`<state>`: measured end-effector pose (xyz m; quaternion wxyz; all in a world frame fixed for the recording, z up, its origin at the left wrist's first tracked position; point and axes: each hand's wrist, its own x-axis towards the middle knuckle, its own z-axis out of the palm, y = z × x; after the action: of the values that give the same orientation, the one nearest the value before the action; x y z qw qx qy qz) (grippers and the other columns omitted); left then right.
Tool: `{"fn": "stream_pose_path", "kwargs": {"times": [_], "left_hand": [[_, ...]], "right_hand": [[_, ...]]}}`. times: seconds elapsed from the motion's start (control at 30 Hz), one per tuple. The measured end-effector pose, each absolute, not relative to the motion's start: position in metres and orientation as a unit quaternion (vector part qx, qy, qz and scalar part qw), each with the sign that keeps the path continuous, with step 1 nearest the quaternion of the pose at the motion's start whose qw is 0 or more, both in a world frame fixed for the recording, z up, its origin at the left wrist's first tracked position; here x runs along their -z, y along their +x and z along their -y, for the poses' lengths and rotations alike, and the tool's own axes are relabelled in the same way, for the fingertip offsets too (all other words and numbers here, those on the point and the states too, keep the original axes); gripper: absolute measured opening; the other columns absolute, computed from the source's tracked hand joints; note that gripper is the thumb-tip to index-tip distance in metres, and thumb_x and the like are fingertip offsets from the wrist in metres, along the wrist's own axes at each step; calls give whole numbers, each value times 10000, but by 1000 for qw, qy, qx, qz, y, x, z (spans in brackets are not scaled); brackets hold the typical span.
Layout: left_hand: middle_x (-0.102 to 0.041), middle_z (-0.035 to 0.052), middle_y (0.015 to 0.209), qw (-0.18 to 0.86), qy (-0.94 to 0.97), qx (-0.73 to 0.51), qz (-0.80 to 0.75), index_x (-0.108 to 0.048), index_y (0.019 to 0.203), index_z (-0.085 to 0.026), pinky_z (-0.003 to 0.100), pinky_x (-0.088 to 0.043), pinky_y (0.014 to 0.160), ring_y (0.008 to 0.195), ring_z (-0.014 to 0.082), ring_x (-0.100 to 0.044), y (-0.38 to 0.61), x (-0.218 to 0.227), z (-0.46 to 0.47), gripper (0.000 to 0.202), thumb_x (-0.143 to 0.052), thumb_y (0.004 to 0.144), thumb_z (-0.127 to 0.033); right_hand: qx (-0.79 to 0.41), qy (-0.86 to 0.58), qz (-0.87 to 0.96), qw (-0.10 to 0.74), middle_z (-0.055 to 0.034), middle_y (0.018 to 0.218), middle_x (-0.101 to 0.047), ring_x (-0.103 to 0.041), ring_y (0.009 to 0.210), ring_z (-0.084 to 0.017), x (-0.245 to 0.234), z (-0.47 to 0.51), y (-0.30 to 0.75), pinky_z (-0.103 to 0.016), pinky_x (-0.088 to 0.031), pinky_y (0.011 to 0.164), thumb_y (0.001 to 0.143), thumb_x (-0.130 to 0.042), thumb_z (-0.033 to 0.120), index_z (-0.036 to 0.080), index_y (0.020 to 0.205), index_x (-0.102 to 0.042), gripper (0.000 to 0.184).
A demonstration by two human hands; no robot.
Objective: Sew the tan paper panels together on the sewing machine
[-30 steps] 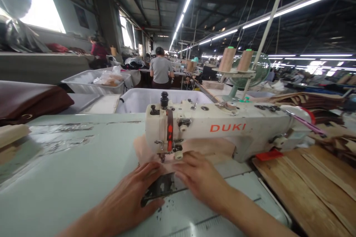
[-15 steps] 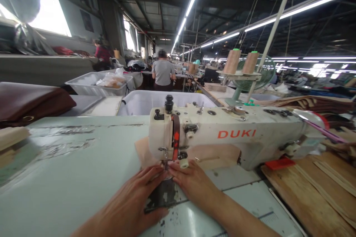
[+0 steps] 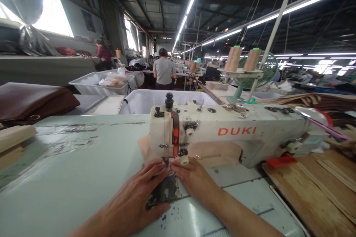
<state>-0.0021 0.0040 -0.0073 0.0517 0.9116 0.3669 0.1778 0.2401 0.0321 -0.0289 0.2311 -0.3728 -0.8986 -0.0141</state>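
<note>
A white sewing machine with red DUKI lettering stands over the pale green table. A tan piece of material lies under its needle area and extends behind the head, showing through the arm opening. My left hand rests beside the presser foot, fingers stretched forward on the near edge of the piece, thumb spread apart. From the other side, my right hand lies with its fingertips on the piece, close to the needle. The fingertips and the machine head partly hide the stitching spot.
Behind the machine is a white bin. Two thread cones stand on a holder near a green fan. Brown material lies at left, a wooden board at right. A person in grey is further back.
The tan piece's visible corner sits slightly further right and nearer the machine head. Both hands keep nearly the same place by the needle. The view has shifted slightly.
</note>
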Motion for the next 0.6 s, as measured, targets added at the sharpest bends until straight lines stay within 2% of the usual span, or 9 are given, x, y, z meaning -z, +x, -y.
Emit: {"fn": "stream_pose_path", "kwargs": {"times": [0.2,0.4,0.5,0.57,0.6], "left_hand": [[-448,78,1509,52,911,-176,-369,-424,1483,-267,473,-402,1129,1375,314,-421,1,9,-8,718,-703,838,-414],[-486,103,1471,28,923,-151,-352,-447,1475,-237,428,-417,1113,1353,295,-447,-1,2,-15,678,-632,895,-534],[-522,65,1446,13,924,-151,-350,-514,1424,-288,440,-392,1128,1335,291,-471,-2,-9,-14,589,-614,910,-557],[-512,75,1456,-6,914,-160,-372,-552,1389,-293,512,-385,1118,1329,328,-471,-2,-12,2,500,-593,938,-504],[-523,92,1441,-19,905,-174,-388,-562,1378,-281,533,-405,1093,1304,342,-494,-2,-9,15,461,-576,955,-463]], "right_hand": [[11,-382,899,215,-59,1241,-669,-579,1186,-207,20,-26,237,-369,-437,1060,989,-557,199,212,1227,-647,255],[15,-414,892,183,-39,1267,-653,-559,1217,-183,10,-26,240,-352,-411,1083,1002,-528,224,245,1242,-635,263],[35,-484,857,171,-144,1338,-594,-547,1246,-276,-2,-19,261,-476,-409,1074,995,-516,212,153,1290,-598,312],[42,-535,829,157,-216,1270,-617,-596,1169,-339,-9,0,276,-520,-468,977,981,-499,161,76,1256,-605,307],[41,-551,821,147,-214,1189,-656,-637,1089,-343,-12,15,282,-496,-509,902,970,-507,148,70,1222,-623,288]]}}
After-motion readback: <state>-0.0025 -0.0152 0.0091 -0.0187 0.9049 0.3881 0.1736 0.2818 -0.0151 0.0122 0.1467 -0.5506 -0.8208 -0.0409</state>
